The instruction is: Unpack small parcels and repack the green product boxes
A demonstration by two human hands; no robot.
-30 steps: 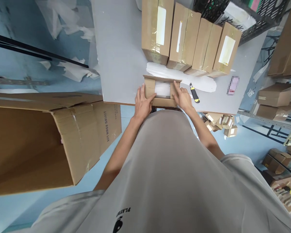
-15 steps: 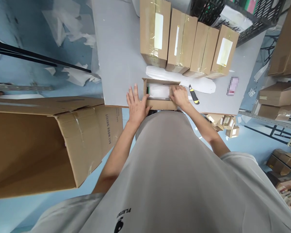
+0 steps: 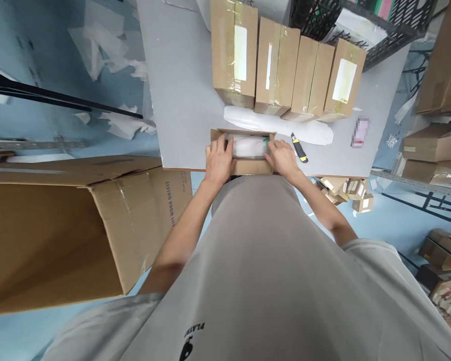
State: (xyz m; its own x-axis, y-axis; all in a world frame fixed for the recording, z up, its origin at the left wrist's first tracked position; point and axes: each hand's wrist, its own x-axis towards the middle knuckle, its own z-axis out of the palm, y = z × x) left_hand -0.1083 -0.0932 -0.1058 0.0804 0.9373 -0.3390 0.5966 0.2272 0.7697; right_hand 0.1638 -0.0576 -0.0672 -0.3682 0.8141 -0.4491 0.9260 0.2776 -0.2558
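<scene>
A small open cardboard box [image 3: 252,167] lies at the table's front edge, against my body. Inside it is a white wrapped item [image 3: 248,147] with a bit of green at its right end. My left hand [image 3: 219,163] bends its fingers over the box's left end, thumb near the opening. At the right end my right hand [image 3: 283,160] holds the cardboard edge, fingertips by the opening. Just right of that hand a black and yellow utility knife [image 3: 299,148] rests on the table. Behind the box stretches a long white padded roll [image 3: 278,124].
Several taped cardboard boxes [image 3: 235,50] stand in a row at the back, beside a black plastic crate [image 3: 391,45]. A large open carton [image 3: 146,220] is close on my left. Paper scraps [image 3: 124,123] litter the floor beyond the grey table [image 3: 184,100].
My left hand has gone from spread fingers beside the box to curled over its left end. My right hand has shifted slightly right, uncovering the green bit.
</scene>
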